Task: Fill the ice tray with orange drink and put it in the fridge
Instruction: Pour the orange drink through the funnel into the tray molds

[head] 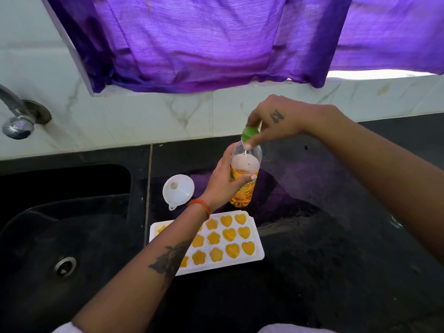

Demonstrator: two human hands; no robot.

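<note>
A white ice tray [259,239] lies on the black counter, its heart and flower cells holding orange drink; my left forearm hides part of it. Behind it stands a clear bottle of orange drink [245,179], upright and partly full. My left hand [224,179] grips the bottle's body. My right hand [271,121] pinches the green cap [249,133] on the bottle's neck.
A white funnel [178,190] lies on the counter left of the bottle. A black sink [64,224] with a drain takes up the left side, with a metal tap [16,116] on the wall above it. A purple curtain [204,39] hangs over the window.
</note>
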